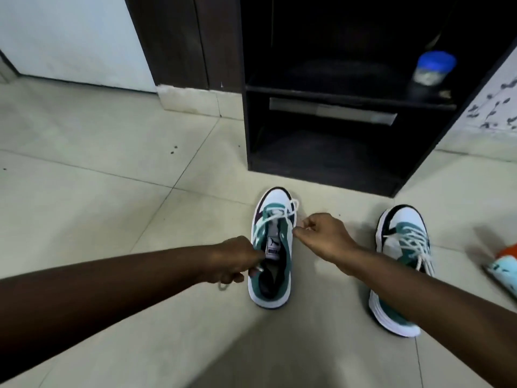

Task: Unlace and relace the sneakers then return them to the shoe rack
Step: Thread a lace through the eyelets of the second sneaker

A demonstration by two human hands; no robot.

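Hands [235,260] flanking sneaker [272,247], gripping lace [263,225].

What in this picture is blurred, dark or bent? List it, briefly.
Head view: the wide lens bows the floor tile lines and the shoe rack; the rack's shelves are too dark to read; the blue-lidded jar is soft; the sneaker between the hands is fairly sharp, the second sneaker slightly smeared.
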